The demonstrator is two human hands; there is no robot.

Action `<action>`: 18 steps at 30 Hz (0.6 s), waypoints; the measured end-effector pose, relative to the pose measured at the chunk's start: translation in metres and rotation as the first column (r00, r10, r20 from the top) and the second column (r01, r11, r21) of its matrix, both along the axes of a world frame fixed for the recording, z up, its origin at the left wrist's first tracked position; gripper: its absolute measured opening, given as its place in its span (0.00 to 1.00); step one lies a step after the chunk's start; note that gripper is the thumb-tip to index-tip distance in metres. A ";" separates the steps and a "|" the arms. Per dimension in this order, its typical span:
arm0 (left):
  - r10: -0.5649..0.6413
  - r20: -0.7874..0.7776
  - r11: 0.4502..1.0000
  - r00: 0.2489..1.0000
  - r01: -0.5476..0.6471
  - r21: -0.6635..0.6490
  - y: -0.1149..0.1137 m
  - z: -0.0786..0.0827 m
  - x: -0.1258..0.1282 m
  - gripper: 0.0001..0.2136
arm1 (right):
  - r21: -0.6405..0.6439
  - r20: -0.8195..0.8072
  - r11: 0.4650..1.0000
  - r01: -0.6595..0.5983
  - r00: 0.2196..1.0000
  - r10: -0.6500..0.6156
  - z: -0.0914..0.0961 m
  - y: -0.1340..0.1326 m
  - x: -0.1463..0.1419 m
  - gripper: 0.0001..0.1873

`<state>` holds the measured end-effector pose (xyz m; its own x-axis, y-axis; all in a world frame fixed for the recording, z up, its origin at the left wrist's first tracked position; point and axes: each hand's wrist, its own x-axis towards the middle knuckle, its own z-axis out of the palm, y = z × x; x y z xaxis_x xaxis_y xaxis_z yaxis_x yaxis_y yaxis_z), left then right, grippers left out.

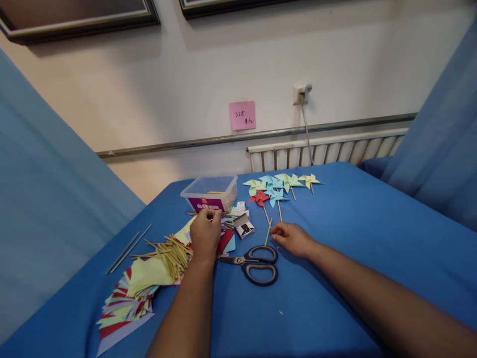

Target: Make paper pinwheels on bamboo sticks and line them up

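Note:
My left hand is over the paper sheets behind the scissors, thumb and fingers drawn together. What it grips, if anything, is hidden. My right hand is low over the blue cloth, fingers curled in and tips close together. Nothing I can name shows in them. Just left of its fingertips is a short wooden stick. Scissors with dark handles lie between my forearms, blades pointing left. A small opened box with dark contents stands right of my left hand. Red and light blue paper shows beside that hand.
Several finished paper pinwheels lie at the back right. A clear plastic tub stands behind my left hand. Bundled sticks lie at left, above fanned coloured paper. Two thin rods lie farther left.

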<state>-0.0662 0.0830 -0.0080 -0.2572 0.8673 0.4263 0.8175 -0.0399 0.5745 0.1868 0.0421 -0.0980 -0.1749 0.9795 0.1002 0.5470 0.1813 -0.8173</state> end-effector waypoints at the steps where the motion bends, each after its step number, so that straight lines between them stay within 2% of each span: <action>1: -0.005 -0.010 1.000 1.000 0.005 -0.031 0.001 0.000 -0.001 0.10 | 0.005 0.001 1.000 -0.001 1.000 0.001 0.000 0.000 0.000 0.08; 6: -0.053 -0.192 0.973 0.980 0.007 -0.232 0.004 -0.002 -0.006 0.14 | 0.011 0.019 1.000 -0.003 1.000 0.002 0.003 -0.002 0.001 0.08; 8: -0.084 -0.280 0.963 0.956 0.006 -0.271 0.003 0.000 -0.007 0.14 | 0.008 0.020 1.000 -0.001 1.000 0.001 0.004 -0.003 0.000 0.09; 10: -0.094 -0.336 0.964 0.937 0.001 -0.267 0.001 0.002 -0.007 0.15 | 0.007 0.015 1.000 0.000 1.000 0.000 0.005 -0.003 0.000 0.09; 13: -0.041 -0.365 0.973 0.930 -0.046 -0.227 -0.002 0.006 -0.006 0.17 | 0.011 0.016 1.000 -0.001 1.000 0.001 0.003 -0.002 0.000 0.09; 18: 0.013 -0.301 0.991 0.953 -0.053 -0.126 -0.003 0.005 -0.007 0.19 | 0.008 0.014 1.000 -0.004 1.000 0.004 0.000 0.000 0.000 0.08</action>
